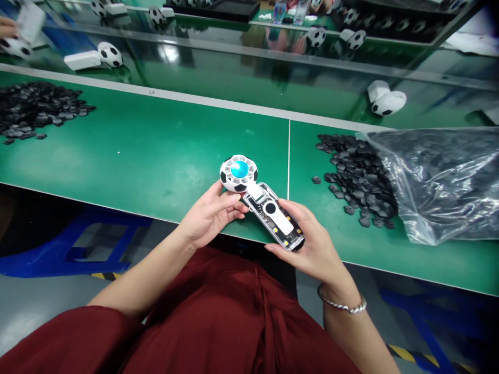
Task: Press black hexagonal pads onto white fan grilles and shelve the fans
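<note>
Over the near edge of the green table I hold what looks like a handheld fan (286,226). Its round head has black and white football patches, a ring of slots and a shiny blue disc in the middle. The handle's face shows a dark circuit board with a white strip and a black round spot. My right hand (312,236) is closed around the handle's lower end, thumb and fingers on opposite sides. At the head and neck, my left hand (214,214) grips with thumb and curled fingers; its exact contact is partly hidden.
Small black plates (358,176) lie heaped at right beside a clear plastic bag (444,187) of more. Another black heap (35,106) is at left. Beyond a pale rail, football-headed pieces (111,54) lie on a glossy green surface. Another person's hand (8,28) shows at upper left.
</note>
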Available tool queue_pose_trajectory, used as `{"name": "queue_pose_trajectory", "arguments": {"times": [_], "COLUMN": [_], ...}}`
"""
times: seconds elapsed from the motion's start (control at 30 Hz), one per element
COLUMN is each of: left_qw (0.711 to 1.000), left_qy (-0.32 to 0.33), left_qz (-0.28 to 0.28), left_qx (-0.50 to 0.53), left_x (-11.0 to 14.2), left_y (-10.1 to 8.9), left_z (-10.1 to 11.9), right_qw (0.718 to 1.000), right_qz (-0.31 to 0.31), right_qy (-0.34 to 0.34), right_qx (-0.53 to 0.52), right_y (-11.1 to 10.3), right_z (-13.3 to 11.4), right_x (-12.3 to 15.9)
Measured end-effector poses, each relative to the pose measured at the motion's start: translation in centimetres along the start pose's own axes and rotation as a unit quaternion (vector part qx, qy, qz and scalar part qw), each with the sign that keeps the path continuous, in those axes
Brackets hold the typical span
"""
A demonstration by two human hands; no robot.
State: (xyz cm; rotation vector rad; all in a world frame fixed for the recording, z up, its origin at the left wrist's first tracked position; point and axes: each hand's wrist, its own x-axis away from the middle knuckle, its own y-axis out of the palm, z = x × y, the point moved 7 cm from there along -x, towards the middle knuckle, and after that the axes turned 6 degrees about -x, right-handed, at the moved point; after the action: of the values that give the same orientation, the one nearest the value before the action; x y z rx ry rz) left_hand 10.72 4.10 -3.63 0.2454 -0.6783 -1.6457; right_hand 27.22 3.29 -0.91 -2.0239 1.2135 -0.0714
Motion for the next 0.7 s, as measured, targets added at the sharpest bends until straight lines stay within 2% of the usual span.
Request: {"name": "queue_pose_trajectory", "arguments": {"times": [0.7], "left_qw": [1.0], "left_qy": [0.0], "left_qz": [0.003], "left_qx": [-0.006], "left_x": [-0.03], "left_y": [0.03], "left_z": [-0.04], "right_qw": [1.0], "right_qz": [-0.001], "right_qy": [-0.003], "right_qx": [-0.005], "right_y": [-0.11], "right_z": [-0.19], "right_x": [0.05]}}
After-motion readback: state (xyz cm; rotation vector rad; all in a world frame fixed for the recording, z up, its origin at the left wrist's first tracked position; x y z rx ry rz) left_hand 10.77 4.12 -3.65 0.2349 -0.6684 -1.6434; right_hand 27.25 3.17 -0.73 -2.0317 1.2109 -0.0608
